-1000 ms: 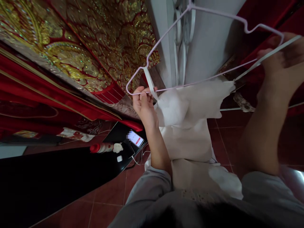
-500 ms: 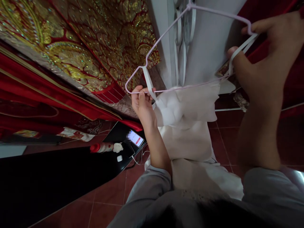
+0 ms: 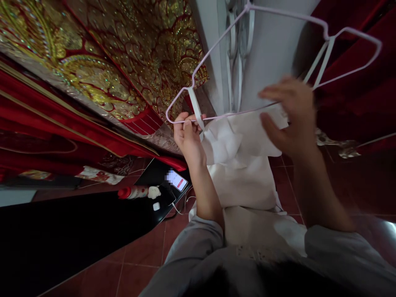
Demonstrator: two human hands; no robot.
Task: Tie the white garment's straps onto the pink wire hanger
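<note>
1. Far left, a black table (image 3: 77,231) carries a red-capped bottle (image 3: 133,192), a small white case (image 3: 156,206) and, near its corner, a lit phone (image 3: 177,181). Above it hangs a gold-sequined garment (image 3: 136,49).
2. The left hand (image 3: 190,142) has its grip closed, thumb against fingers, pinching the lower bar of a pale pink hanger (image 3: 220,43) close to its left end. A white left strap (image 3: 194,101) loops over the notch just above.
3. The hanger's long axis runs across the view, left to right, the lower bar rising slightly rightward. The white garment (image 3: 244,181) hangs below it, between the forearms.
4. The right hand (image 3: 292,119) is slightly blurred, its grip spread, nothing visibly held; I cannot tell whether it touches the bar.
5. Farther right, the right strap (image 3: 324,64) sits in the other notch, up and right of that grip; the right hand is the nearer one.
</note>
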